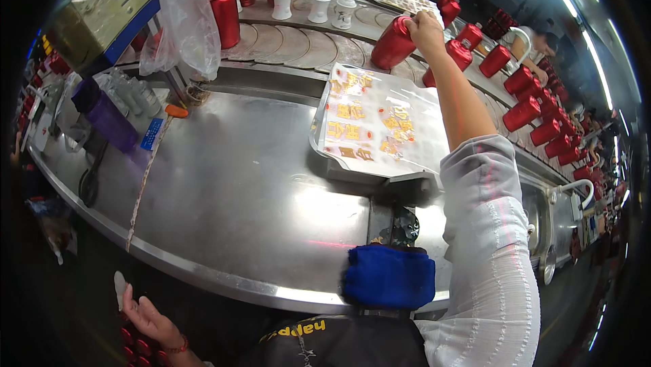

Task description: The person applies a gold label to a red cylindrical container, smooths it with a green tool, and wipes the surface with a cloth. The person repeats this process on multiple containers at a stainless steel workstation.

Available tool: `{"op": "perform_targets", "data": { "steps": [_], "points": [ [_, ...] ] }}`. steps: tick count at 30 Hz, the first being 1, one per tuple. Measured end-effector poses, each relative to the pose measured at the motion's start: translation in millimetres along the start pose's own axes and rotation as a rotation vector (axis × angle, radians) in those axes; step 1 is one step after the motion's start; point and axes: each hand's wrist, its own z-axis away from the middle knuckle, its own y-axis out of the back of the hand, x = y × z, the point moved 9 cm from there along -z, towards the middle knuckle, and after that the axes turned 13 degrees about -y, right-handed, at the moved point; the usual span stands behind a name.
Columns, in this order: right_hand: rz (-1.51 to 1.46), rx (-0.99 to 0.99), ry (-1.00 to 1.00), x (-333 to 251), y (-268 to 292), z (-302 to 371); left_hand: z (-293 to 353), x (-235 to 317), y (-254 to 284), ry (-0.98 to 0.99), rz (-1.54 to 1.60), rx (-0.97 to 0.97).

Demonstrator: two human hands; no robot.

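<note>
Right hand (427, 33) is gripping a glossy red metallic bottle (391, 47) by its top, fingers curled in snugly around it, probably because the narrow end is giving better hold than the wide smooth body. Bottle is leaning at the near side of the grey plated conveyor (291, 47), far right of centre; can't tell if its base is bearing weight. White sheet with gold decals (383, 123) is lying just nearer, seemingly for easy reach. Left hand (150, 323) is hanging low at near left, off the steel table (237, 177), fingers loosely half-curled and apart, nothing visible in hold; 1 finger is wearing a white cover (120, 290). Folded blue cloth (389, 277) is sitting at the near edge, maybe as padding. 3 white bottles (320, 8) are standing far left of the red bottle.
</note>
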Motion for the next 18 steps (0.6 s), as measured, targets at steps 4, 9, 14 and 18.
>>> {"op": "perform_targets", "data": {
  "steps": [4, 9, 14, 18],
  "points": [
    [-0.069, 0.086, 0.138, 9, 81, 27, -53, 78, -71, -0.343, 0.318, -0.062],
    [-0.222, -0.068, 0.213, -26, 230, 60, -84, 154, -148, -0.352, 0.671, -0.227],
    [-0.530, -0.416, 0.219, -75, 304, 136, -109, 288, -230, -0.248, 1.241, -0.600],
    [-0.848, -0.677, 0.020, -90, 280, 220, -78, 379, -267, -0.055, 1.589, -0.942]
  ]
}}
